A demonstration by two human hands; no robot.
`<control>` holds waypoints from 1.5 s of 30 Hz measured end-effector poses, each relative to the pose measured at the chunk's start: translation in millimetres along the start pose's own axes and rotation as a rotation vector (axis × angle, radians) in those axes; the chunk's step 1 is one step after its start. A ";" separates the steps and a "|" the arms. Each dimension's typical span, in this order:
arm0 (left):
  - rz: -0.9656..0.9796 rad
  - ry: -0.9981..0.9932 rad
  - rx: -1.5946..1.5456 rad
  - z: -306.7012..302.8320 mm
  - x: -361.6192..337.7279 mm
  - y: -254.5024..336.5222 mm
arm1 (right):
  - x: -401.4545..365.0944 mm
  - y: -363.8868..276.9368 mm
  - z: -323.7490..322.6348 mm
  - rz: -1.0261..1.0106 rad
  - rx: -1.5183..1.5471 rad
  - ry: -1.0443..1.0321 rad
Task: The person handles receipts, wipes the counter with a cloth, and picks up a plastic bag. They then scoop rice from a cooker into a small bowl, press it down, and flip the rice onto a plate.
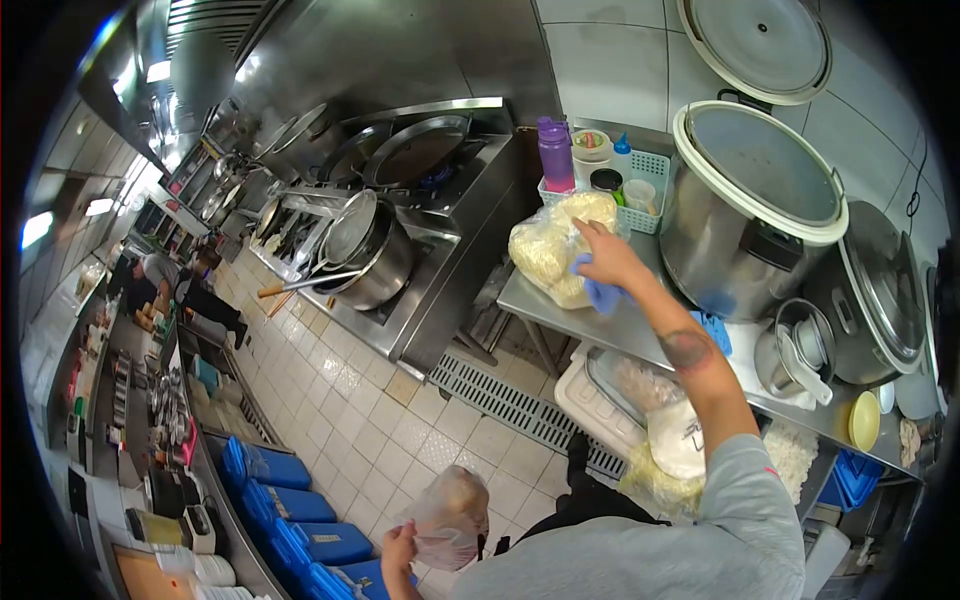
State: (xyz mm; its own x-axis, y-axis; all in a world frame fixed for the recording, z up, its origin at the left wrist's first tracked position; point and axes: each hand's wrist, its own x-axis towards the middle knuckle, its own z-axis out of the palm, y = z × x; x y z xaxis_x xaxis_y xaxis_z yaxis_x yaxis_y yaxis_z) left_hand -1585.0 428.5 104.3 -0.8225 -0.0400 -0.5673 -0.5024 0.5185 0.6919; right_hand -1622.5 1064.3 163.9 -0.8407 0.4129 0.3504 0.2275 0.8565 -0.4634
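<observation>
My left hand (400,547) is low in the view, closed on the edge of a clear plastic bag (452,520) with something pale and pinkish inside. The bag hangs above the tiled floor, and its contents are too blurred to name. My right hand (606,258) reaches out to the steel table, with a blue cloth (603,290) bunched under its palm and fingers. Its fingertips are at a large clear bag of pale yellow noodles (545,255), which lies on the table's near left corner.
Behind the noodles stands a pale green basket (650,180) with a purple bottle (556,152) and tubs. A large steel cooker (735,240) is to the right. Below are more bagged goods (675,440). Left are a stove with a pot (375,275), blue bins (290,505) and another person (175,280).
</observation>
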 end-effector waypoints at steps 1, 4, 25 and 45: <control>0.013 0.018 -0.032 2.4 3.2 18.7 | 26.6 2.0 11.2 0.049 -0.084 -0.052; 0.079 0.067 -0.088 2.1 15.8 84.6 | 64.9 20.9 55.9 0.157 -0.226 -0.292; 0.631 -0.578 -0.218 162.8 96.5 475.1 | -79.5 -6.2 44.5 0.775 0.787 1.191; 1.626 -0.748 0.749 470.2 138.2 457.1 | -43.9 6.0 63.4 0.681 0.382 1.208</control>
State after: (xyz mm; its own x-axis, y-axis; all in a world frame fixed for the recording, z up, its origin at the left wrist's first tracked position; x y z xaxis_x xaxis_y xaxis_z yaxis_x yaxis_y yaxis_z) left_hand -1803.0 1061.6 132.1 0.0526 0.9897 0.1331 0.8678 -0.1113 0.4843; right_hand -1615.4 1031.6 94.1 0.3436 0.8715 0.3498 0.1024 0.3355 -0.9365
